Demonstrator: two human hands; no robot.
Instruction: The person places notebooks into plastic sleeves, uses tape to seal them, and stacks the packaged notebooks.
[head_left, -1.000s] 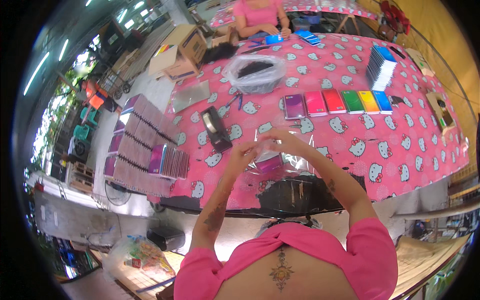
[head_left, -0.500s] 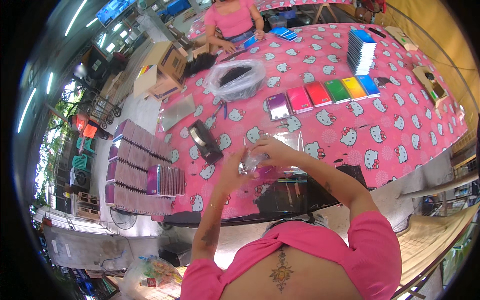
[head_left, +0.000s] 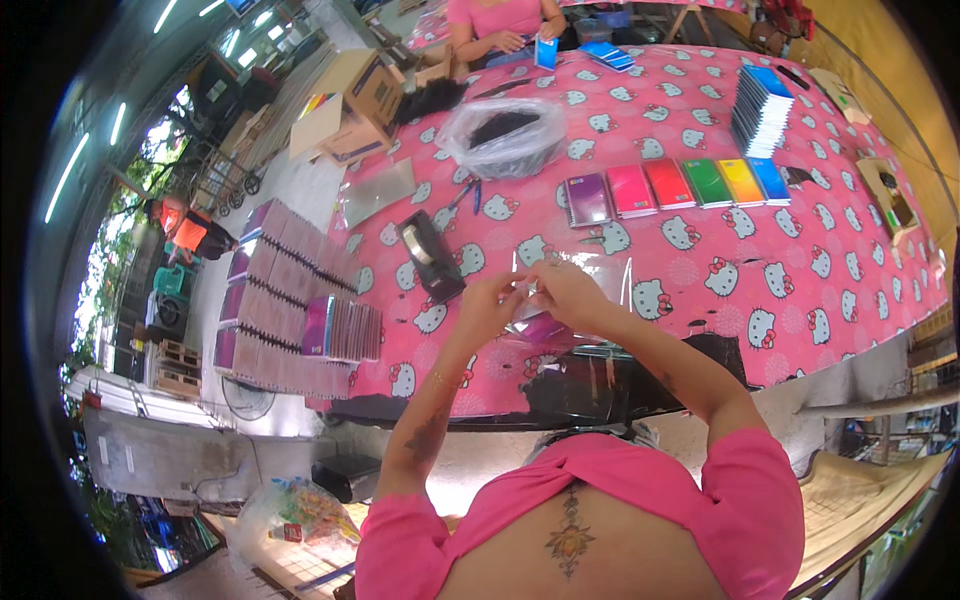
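Close together over the near middle of the table, both my hands work at clear plastic film point(head_left: 612, 278) around a purple notebook point(head_left: 541, 329). My left hand point(head_left: 490, 308) pinches the film with bent fingers. Against it, my right hand point(head_left: 572, 295) is closed on the film too, fingertips almost touching the left ones. The notebook lies under my hands, partly hidden by them and by the glare. Left of my left hand stands a black tape dispenser point(head_left: 430, 262) with a roll of tape.
Stacks of spiral notebooks point(head_left: 285, 290) stand at the left edge. Beyond my hands runs a row of coloured notebooks point(head_left: 668, 184), with a tall blue stack point(head_left: 762, 110) behind. A plastic-lined tub point(head_left: 502, 140), pens point(head_left: 470, 195) and a carton point(head_left: 345, 105) are farther back. Across the table, a person holds a blue notebook point(head_left: 546, 52).
My hands have drawn closer together, fingertips now meeting on the film. The view has shifted slightly. Across the table, the person has lifted a blue notebook upright.
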